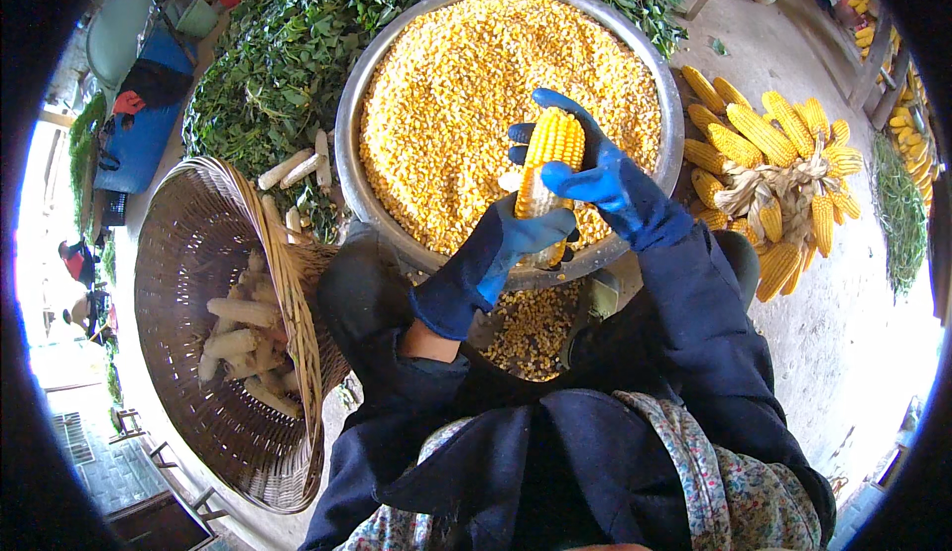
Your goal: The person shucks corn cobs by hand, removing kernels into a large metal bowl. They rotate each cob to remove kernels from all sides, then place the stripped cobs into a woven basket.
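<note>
A yellow corn cob [554, 145] is held upright between my two gloved hands, above the near right part of a wide metal basin [675, 116]. My left hand [520, 235], in a blue work glove, wraps the cob's lower end. Around its upper part curls my right hand [591, 157], also blue-gloved, with the thumb across the near side. A pale strip without kernels runs along the cob's lower left face. Loose corn kernels [468, 97] fill the basin almost to its rim. The fingers behind the cob are partly hidden.
A wicker basket [186, 268] with several stripped cobs [242, 343] leans at my left. Bundled unshelled corn cobs [762, 134] lie on the floor to the right. Green leafy vines [275, 67] are heaped behind the basin. More kernels [532, 335] lie between my legs.
</note>
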`<state>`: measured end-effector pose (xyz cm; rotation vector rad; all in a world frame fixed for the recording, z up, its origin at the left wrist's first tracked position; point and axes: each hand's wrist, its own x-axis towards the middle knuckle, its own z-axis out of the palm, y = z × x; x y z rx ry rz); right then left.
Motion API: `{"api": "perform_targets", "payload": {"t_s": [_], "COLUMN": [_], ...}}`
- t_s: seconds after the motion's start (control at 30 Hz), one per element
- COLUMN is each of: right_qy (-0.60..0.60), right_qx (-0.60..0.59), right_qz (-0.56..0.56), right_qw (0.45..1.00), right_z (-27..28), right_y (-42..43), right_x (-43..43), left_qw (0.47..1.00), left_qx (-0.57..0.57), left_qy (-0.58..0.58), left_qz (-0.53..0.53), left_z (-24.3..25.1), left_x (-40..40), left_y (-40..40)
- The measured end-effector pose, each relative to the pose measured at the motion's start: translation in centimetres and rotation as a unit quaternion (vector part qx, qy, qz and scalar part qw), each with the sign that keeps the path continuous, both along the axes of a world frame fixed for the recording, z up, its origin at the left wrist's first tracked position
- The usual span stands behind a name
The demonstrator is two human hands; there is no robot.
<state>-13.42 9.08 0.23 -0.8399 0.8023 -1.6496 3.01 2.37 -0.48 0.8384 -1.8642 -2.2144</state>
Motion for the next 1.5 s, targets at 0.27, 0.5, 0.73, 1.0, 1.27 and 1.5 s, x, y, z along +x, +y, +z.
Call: {"api": "perform_targets", "payload": {"t_s": [0.27,0.5,0.73,1.0,1.27,1.5], "right_qy": [-0.004,-0.045,0.017,-0.006,-0.129,0.007], "right_qx": [0.067,0.130,0.078,0.025,0.106,0.093], "right_qz": [-0.149,-0.071,-0.006,-0.083,-0.102,-0.095], "right_qw": [0.987,0.988,0.997,0.996,0.981,0.991], "right_z": [-3.6,1.6,3.1,-2.5,0.9,-0.7], "right_y": [-1.4,0.8,1.3,-1.4,-0.5,-0.9], "right_x": [0.2,1.1,0.3,1.5,2.4,1.7], "left_qw": [0.996,0.979,0.986,0.975,0.997,0.987], "left_qx": [-0.075,0.152,0.137,-0.205,-0.064,0.116], "left_qy": [-0.031,0.108,0.099,-0.033,0.018,0.105], "left_qz": [0.031,0.077,0.006,0.076,0.045,0.039], "left_z": [-1.2,-3.3,-1.2,-2.8,-1.0,-5.7], "left_x": [-2.0,-1.4,-0.5,-1.2,-1.1,-0.6], "left_y": [0.4,-0.5,-0.9,0.8,0.4,-1.1]}}
